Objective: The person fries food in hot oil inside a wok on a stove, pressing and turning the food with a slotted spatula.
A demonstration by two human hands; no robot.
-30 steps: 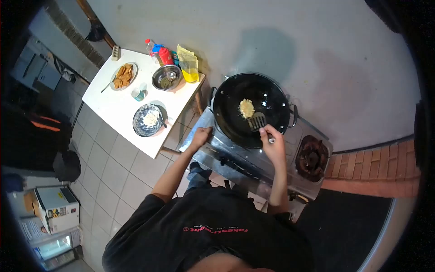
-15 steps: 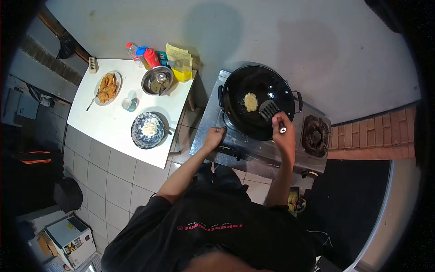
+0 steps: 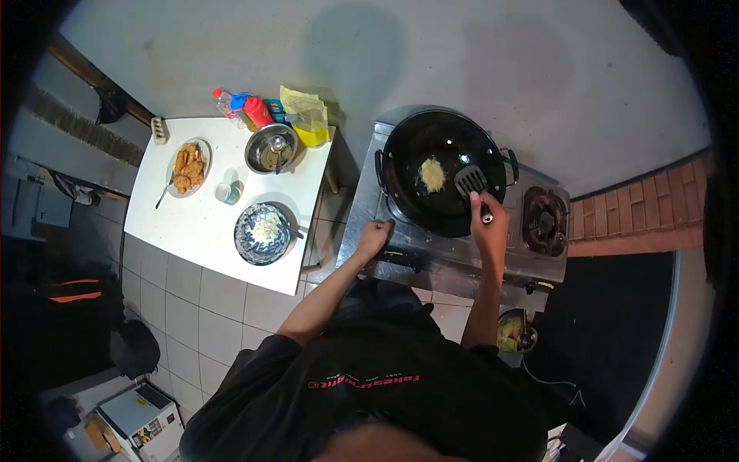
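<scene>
"What is the right hand [image 3: 491, 219] doing?"

"It's closed around the handle of a black slotted spatula [image 3: 470, 181], fingers wrapped and thumb laid along it. The spatula's head is over the right side of a big round black wok [image 3: 409, 158] with two side handles."

"And the food?"

"One small, pale-yellow, ragged-edged piece of food [image 3: 433, 175] lies near the middle of the wok, just left of the spatula's head, apart from it."

"The left hand [image 3: 375, 237]?"

"Curled into a loose fist at the silvery metal stove [image 3: 362, 219], near the wok's lower left side. I can't tell whether anything is inside it."

"What's to the right of the wok?"

"A rusty brown round burner [image 3: 545, 221], with no pan on it."

"And on the left?"

"A white-topped table [image 3: 185, 231], well apart from the wok. Nearest the wok there are a yellow-and-clear pouch [image 3: 312, 132], a shiny steel bowl [image 3: 254, 156] with a ladle [image 3: 278, 146] in it, and a dark bowl [image 3: 246, 250] smeared with white batter. A red plastic squeeze bottle [image 3: 258, 113] stands beside the pouch."

"Farther from the wok?"

"A small pale-blue-and-white cup [image 3: 226, 192], then a white oval plate [image 3: 205, 148] bearing golden-brown fried pieces [image 3: 188, 168]."
</scene>
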